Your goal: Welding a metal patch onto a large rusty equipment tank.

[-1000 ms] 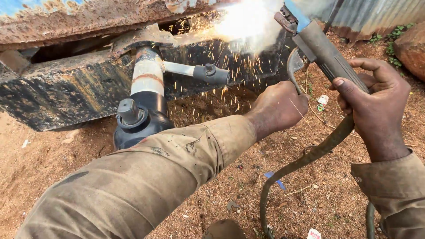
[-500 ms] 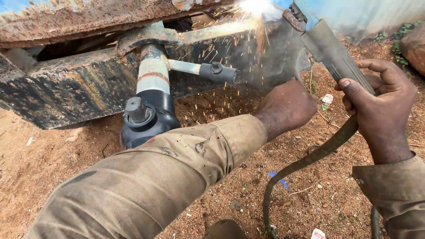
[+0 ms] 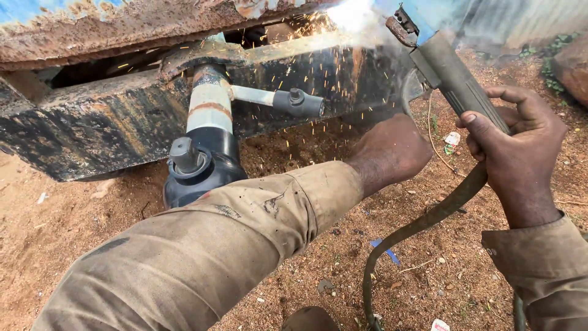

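Note:
My right hand [image 3: 517, 144] grips the handle of a welding electrode holder [image 3: 450, 76], whose tip points up-left at a bright white arc [image 3: 355, 13] on a rusty metal beam [image 3: 122, 27]. Sparks fly down across the dark frame [image 3: 104, 129] below it. A thick cable [image 3: 422, 224] hangs from the holder toward the ground. My left hand [image 3: 392, 153] is held in front of the frame, fingers curled and turned away; what it holds, if anything, is hidden. Both arms wear khaki sleeves.
A black and white hydraulic jack [image 3: 205, 144] with a grey side handle [image 3: 288, 101] props the frame from the red dirt ground [image 3: 416, 276]. Litter and a blue scrap [image 3: 384, 251] lie on the soil. A large stone [image 3: 572, 64] sits at right.
The view has shifted so the arc sits higher at the top edge. My left hand has moved right and slightly down; the right hand keeps its grip on the holder.

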